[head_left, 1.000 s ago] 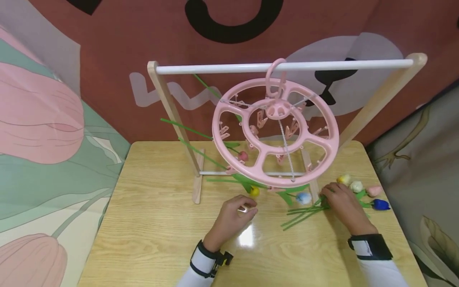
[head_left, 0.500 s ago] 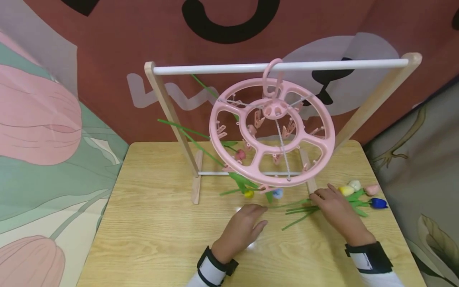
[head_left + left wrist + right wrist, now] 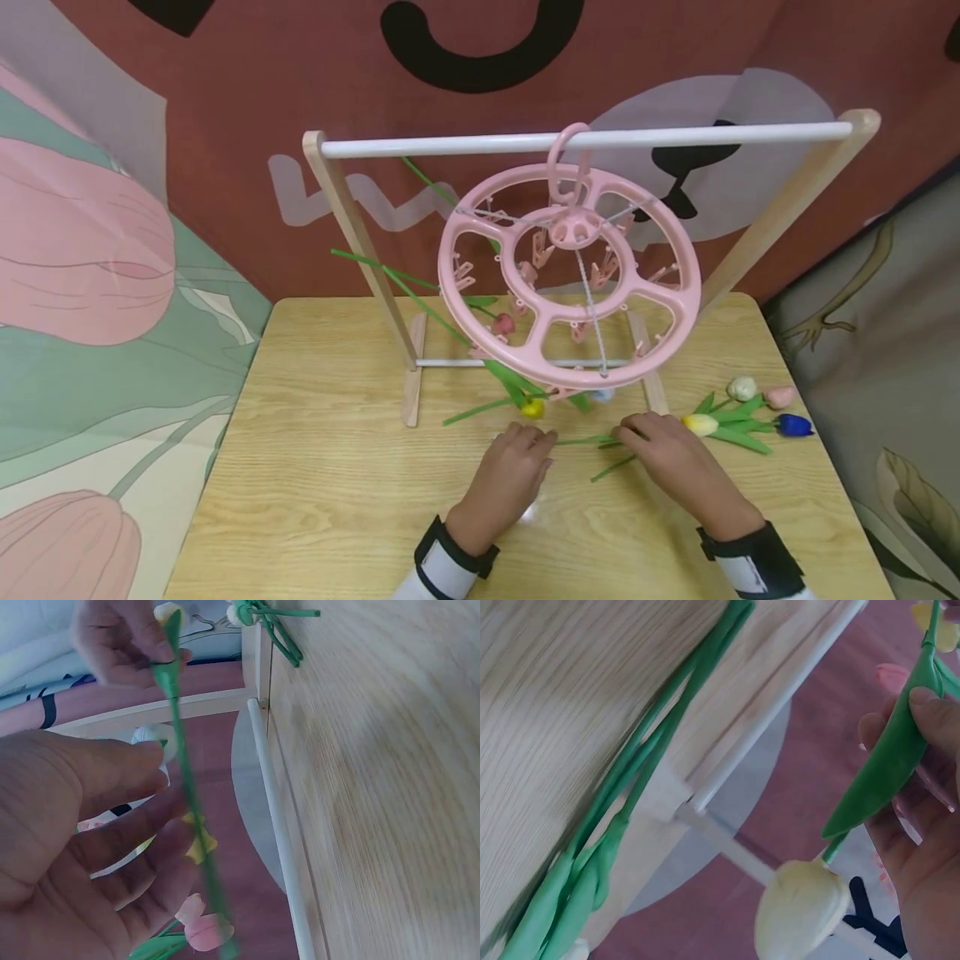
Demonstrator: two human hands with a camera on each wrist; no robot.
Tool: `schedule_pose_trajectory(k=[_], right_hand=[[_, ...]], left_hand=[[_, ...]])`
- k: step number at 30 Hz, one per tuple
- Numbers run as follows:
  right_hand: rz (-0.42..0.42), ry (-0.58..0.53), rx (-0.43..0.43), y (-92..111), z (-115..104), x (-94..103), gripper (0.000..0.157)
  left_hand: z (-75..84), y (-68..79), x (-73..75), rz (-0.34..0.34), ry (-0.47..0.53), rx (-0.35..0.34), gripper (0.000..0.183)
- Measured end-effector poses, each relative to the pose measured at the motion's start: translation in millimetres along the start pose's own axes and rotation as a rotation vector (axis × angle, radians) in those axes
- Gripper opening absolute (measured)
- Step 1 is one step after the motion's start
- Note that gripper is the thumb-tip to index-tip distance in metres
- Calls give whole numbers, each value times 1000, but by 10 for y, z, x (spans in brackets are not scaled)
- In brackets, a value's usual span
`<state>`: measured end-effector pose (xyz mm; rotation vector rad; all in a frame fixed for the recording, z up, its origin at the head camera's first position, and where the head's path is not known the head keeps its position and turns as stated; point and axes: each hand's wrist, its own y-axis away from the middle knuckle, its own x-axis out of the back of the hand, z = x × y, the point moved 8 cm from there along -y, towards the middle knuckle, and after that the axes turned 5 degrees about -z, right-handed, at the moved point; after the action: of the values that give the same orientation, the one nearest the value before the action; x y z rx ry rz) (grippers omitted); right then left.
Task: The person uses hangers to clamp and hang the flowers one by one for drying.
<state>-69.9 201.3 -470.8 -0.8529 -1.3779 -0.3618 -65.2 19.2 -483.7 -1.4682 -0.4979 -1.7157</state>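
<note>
A pale yellow tulip (image 3: 700,426) is held by my right hand (image 3: 675,462). In the right wrist view that hand (image 3: 930,810) pinches the tulip's green leaf (image 3: 889,772) under its thumb, with the bloom hanging below. Its stem (image 3: 187,765) reaches across to my left hand (image 3: 504,479). In the left wrist view the left hand's thumb (image 3: 120,765) stands apart from the fingers, and the stem passes in front of the fingertips. Above both hands hangs a pink round clip hanger (image 3: 555,372), with a yellow tulip (image 3: 532,408) and a light blue tulip (image 3: 602,395) near its lower edge.
A white tulip (image 3: 742,388), a pink tulip (image 3: 780,397) and a blue tulip (image 3: 795,425) lie at the table's right. A wooden rack with a white bar (image 3: 450,144) carries the hanger. A darker pink tulip (image 3: 503,324) shows through the ring.
My right hand has moved left, drawing the pale yellow tulip away from the other loose ones. My left hand has shifted slightly right and lower. The hanging yellow and light blue tulips have swayed.
</note>
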Motion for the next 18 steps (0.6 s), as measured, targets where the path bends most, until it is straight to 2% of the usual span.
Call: schedule_pose_trajectory(k=[4,8,13,18], right_hand=[[22,-29,19,-68,-112,21,60],[30,-55,23,-106,-167,5,58],[47,-67,-22,-74,-79,3,63],[65,-85,-67,-12,51,48,68]], left_hand=[[-19,3,21,33,-99,1,29],[-58,47,66,60,-117,-12,27],[-117,101,197,100,-140,-22,21],[-197,149,377,144,-138,0,17]])
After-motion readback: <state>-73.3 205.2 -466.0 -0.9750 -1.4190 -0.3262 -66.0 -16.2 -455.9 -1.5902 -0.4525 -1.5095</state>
